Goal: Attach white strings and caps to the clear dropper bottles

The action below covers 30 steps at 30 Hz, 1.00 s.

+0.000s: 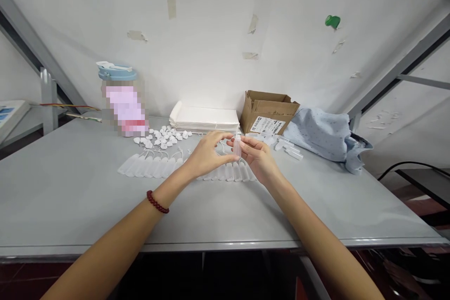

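Observation:
A small translucent plastic tube (237, 147) with a white top is held upright between my two hands, above the table. My right hand (259, 157) has its fingers closed on the tube's right side. From the left, my left hand (207, 152) curves round the tube, its thumb at the lower end and its fingertips near the top. Below and behind the hands runs a row of similar translucent tubes (151, 167) with thin white loops, partly hidden by my left hand and wrist. Several small white caps (163, 138) lie heaped at the left.
Behind the hands are a stack of white sheets or envelopes (207, 118) and an open cardboard box (269, 110). Loose clear tubes (292, 151) and a light blue cloth (319, 136) lie right. A blue-lidded container (117, 72), partly blurred, stands left on the grey table (211, 215).

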### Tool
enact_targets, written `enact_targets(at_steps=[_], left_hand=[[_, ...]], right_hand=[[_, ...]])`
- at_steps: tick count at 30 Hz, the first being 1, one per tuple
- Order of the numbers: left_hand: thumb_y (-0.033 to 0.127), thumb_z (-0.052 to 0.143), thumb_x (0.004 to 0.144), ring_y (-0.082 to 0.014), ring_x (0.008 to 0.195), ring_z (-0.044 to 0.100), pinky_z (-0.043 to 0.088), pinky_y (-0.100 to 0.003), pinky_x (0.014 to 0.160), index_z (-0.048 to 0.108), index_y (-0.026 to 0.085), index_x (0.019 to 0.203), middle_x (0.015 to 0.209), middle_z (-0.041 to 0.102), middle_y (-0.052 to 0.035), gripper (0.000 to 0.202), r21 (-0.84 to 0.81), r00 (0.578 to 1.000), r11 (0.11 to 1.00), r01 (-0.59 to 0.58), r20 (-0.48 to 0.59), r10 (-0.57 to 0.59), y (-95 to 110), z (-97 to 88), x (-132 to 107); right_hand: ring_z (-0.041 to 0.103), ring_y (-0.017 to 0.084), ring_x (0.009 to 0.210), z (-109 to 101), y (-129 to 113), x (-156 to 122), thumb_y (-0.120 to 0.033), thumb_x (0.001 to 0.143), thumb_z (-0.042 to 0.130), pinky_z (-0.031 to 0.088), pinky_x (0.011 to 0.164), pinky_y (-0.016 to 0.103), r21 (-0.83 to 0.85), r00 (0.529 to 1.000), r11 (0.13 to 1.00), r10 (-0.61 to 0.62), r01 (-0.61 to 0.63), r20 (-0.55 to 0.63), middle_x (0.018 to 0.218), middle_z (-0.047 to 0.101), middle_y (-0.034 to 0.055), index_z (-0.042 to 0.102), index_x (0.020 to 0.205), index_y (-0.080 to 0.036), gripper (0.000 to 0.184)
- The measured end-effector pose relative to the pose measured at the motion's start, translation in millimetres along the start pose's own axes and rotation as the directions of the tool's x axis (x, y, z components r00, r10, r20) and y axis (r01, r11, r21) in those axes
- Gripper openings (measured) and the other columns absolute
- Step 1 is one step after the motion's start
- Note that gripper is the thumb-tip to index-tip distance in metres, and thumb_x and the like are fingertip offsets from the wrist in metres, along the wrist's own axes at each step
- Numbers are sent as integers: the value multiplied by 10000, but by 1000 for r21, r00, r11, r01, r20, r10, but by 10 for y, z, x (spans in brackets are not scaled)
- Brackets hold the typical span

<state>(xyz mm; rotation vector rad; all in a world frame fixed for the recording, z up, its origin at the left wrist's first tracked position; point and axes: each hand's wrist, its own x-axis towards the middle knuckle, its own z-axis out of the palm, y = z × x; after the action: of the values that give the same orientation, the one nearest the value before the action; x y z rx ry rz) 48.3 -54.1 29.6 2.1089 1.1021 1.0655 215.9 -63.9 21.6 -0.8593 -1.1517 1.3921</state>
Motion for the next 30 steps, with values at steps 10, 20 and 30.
enact_targets(at_steps=[10, 20, 30], left_hand=[[348, 765, 682, -248, 1102, 530, 465, -396, 883, 568, 213, 1099, 1182, 606, -66, 481, 70, 990, 987, -143, -10, 144, -42, 16, -9], [253, 696, 766, -286, 1049, 497, 454, -434, 868, 512, 132, 1144, 1130, 576, -123, 437, 444, 909, 800, -404, 91, 408, -50, 73, -59], [225, 656, 785, -243, 1016, 505, 444, -403, 880, 501, 176, 1155, 1117, 578, -90, 404, 307, 916, 866, -395, 67, 395, -50, 72, -48]], right_hand=[[657, 243, 1014, -17, 10, -14, -332, 787, 644, 504, 872, 374, -14, 988, 997, 81, -80, 134, 953, 725, 81, 698, 958, -178, 236], [663, 190, 825, 15, -25, -57, -381, 737, 694, 511, 815, 361, -337, 993, 934, -119, 116, 13, 859, 699, 41, 677, 898, -179, 259], [662, 231, 970, -37, -79, -56, -364, 769, 677, 460, 948, 426, -139, 991, 990, -2, 21, 137, 975, 720, 80, 694, 1009, -180, 303]])
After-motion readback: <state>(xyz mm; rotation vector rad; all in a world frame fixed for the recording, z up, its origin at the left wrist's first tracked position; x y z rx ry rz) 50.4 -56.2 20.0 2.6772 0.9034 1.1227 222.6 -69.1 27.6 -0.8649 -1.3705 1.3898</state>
